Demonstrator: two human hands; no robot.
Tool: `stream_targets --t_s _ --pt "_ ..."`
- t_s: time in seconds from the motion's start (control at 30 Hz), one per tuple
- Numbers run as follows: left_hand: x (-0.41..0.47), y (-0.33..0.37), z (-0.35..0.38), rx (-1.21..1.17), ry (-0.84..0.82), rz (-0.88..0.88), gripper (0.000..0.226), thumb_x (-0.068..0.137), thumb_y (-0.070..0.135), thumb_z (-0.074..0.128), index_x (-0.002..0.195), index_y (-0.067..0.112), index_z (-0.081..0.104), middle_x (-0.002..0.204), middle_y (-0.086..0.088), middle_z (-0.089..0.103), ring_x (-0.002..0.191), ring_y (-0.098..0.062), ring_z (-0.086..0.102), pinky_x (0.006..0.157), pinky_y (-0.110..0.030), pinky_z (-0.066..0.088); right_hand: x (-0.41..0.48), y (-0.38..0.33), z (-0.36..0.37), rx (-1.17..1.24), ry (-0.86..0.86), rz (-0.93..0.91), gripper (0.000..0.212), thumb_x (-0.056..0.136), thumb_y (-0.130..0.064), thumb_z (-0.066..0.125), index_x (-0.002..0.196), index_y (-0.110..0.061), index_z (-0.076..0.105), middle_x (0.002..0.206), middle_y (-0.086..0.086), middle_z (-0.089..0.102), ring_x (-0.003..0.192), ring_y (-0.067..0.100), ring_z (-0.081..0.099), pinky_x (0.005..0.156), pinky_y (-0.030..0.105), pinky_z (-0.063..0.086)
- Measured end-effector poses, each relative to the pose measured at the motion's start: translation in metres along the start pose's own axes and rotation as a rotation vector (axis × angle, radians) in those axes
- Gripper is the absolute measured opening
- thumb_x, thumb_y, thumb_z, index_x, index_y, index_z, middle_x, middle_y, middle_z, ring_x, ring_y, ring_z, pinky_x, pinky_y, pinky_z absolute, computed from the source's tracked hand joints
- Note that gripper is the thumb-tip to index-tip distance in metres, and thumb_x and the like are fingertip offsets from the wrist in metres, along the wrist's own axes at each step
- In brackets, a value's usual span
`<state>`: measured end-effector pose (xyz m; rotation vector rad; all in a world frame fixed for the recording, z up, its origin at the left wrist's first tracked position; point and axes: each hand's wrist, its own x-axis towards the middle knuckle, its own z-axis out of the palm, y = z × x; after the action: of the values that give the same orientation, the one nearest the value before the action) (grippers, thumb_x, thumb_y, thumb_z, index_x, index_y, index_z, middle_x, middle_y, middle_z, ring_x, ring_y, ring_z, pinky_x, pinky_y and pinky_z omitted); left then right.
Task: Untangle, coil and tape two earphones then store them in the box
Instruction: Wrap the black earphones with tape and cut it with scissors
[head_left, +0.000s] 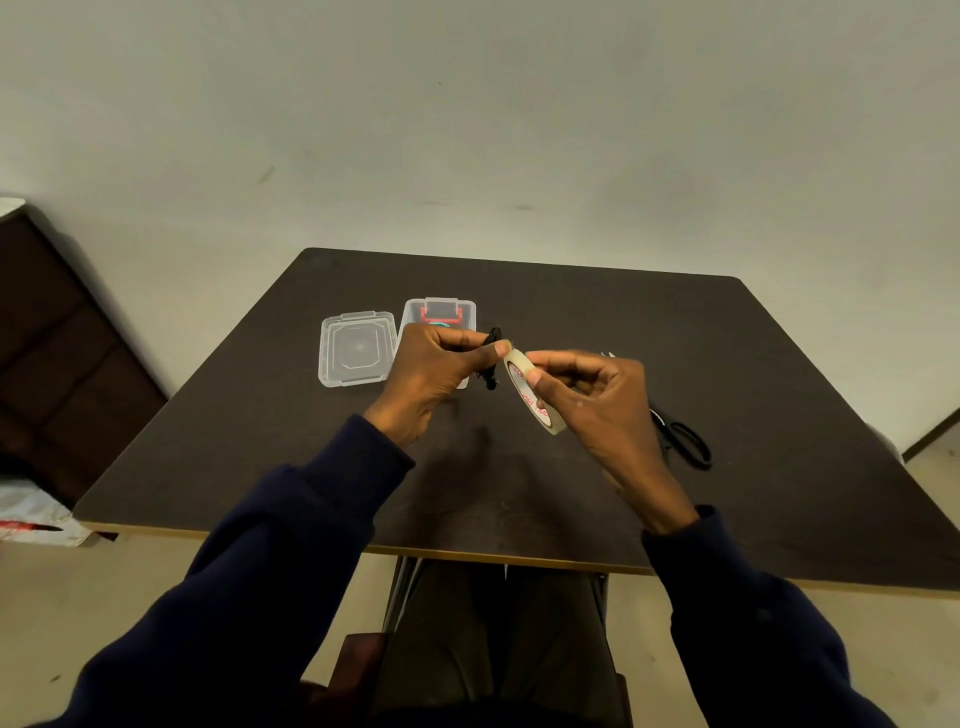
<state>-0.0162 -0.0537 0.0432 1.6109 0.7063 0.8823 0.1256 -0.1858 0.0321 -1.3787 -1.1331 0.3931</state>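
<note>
Colour check, my feed:
I see a dark brown table (779, 364) with a tan edge; clear box (415, 307) with red and teal inside, clear lid (357, 349); cream tape roll (530, 402) with red print; black earphone (492, 338); black scissors (691, 441); navy sleeves (311, 519); pale grey wall (519, 130).

Dim, soft light; wide-angle edge distortion

Earphone (492, 338): black bundle pinched in the left hand (434, 376), mostly covered by the fingers; coil shape unclear.
Box (470, 310): near half hidden behind the left hand; red and teal contents too small to identify.
Tape roll (524, 387): red lettering too blurred to read; partly covered by the right hand (597, 402).
Scissors (688, 444): blades largely hidden behind the right hand.
Sleeves (291, 545): cut off by the bottom edge.
</note>
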Motion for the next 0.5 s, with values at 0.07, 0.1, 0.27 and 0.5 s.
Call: stream_targets --t_s 0.07,0.1,0.27,0.5 --pt "0.0012 0.0013 -0.0003 0.002 -0.005 0.001 0.012 0.084 0.018 0.078 0.095 0.015 0.078 0.075 0.009 0.076 0.068 0.0 0.067 0.063 -0.012 0.05 0.0004 0.0002 -0.0005 0.013 0.005 0.012 0.018 0.087 -0.019 0.079 0.105 -0.019 0.079 0.098 -0.002 0.079 0.092 0.016 0.076 0.085 0.041 0.062" --pt "0.0014 0.0023 -0.0005 0.001 -0.006 -0.004 0.011 0.084 0.017 0.078 0.095 0.015 0.078 0.073 0.01 0.076 0.066 0.003 0.066 0.06 -0.011 0.048 0.0003 0.0003 -0.0007 0.025 0.007 0.016 0.018 0.087 -0.019 0.08 0.105 -0.017 0.079 0.098 -0.001 0.079 0.093 0.017 0.076 0.085 0.043 0.062" --pt "0.0016 0.0008 -0.0029 -0.013 -0.016 -0.016 0.011 0.085 0.016 0.077 0.096 0.013 0.077 0.073 0.011 0.075 0.067 0.004 0.066 0.06 -0.011 0.048 -0.0004 -0.0009 -0.0008 0.043 0.018 0.036 0.017 0.087 -0.017 0.079 0.104 -0.019 0.078 0.098 -0.001 0.079 0.091 0.017 0.076 0.084 0.044 0.063" --pt "0.0004 -0.0047 -0.0004 -0.011 -0.003 -0.006 0.024 0.083 0.014 0.078 0.104 0.002 0.077 0.084 -0.001 0.076 0.069 0.002 0.067 0.062 -0.013 0.05 -0.0009 -0.0024 -0.0002 0.033 0.004 0.023 0.017 0.087 -0.02 0.08 0.104 -0.022 0.079 0.096 -0.005 0.079 0.09 0.016 0.076 0.081 0.037 0.063"
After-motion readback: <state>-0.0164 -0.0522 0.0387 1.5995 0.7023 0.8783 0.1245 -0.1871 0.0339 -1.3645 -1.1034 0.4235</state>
